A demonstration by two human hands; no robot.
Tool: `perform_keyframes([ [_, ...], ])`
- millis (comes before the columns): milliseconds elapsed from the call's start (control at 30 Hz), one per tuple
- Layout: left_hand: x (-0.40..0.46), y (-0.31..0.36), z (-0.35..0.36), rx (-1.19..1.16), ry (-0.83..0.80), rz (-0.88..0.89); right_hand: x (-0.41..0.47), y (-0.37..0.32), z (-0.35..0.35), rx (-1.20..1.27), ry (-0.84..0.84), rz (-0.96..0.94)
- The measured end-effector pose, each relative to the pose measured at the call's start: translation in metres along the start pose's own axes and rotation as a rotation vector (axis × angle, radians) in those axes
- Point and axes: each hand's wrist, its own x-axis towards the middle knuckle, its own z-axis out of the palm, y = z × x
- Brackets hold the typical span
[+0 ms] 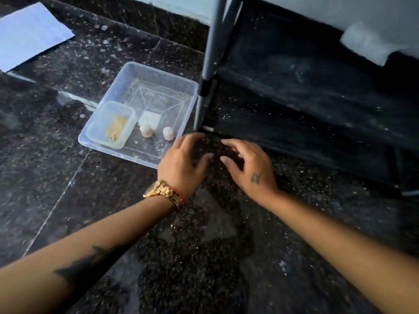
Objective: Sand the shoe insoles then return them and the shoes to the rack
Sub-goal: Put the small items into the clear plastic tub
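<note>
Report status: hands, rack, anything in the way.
Both hands, left and right, empty, open over floor. Rack shelf bare; no shoes seen. Tray beside rack leg.

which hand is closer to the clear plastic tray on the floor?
Left. The left hand overlaps the clear plastic tray's near right corner in view, fingers spread, holding nothing. The right hand is farther right, over bare dark floor before the rack, also empty.

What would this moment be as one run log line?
left hand empty, open | right hand empty, open | both over floor by rack | tray left | no shoes seen
</note>
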Motion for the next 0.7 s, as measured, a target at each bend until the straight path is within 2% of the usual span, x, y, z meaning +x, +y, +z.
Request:
perform_keyframes([
  [167,-0.021,0.008,0.043,0.062,-0.274,0.049,-0.044,0.045,-0.022,-0.102,-0.105,0.223],
  [267,-0.024,0.008,0.058,0.154,-0.383,0.061,-0.06,0.059,-0.021,-0.141,-0.219,0.328],
  [433,-0.023,-0.003,0.069,0.189,-0.43,0.004,-0.065,0.07,-0.012,-0.191,-0.322,0.335],
  [700,-0.019,-0.012,0.063,0.139,-0.41,0.016,-0.056,0.072,0.001,-0.118,-0.251,0.313],
])
